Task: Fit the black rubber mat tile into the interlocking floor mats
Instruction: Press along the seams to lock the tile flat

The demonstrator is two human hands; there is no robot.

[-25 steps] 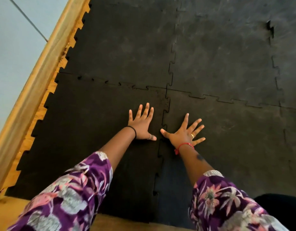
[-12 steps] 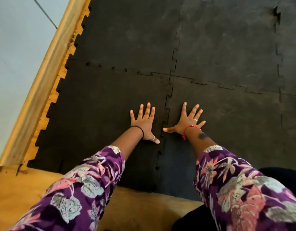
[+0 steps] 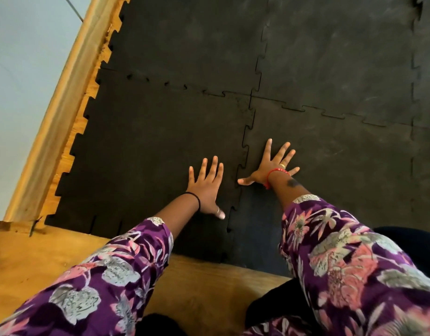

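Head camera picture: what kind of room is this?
Probably a home gym or play room being floored, though I can't be sure. Black jigsaw-edged mats cover a wooden floor, running up to a wooden skirting along a pale wall.

open black mats (image 3: 330, 57) ahead, wooden wall trim (image 3: 61, 112) blocking left, bare wooden floor (image 3: 209, 287) near side

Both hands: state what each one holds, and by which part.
Nothing is held. The left hand lies flat, fingers spread, on the black mat tile beside the toothed seam. The right hand lies flat on the neighbouring tile, thumb at the seam.
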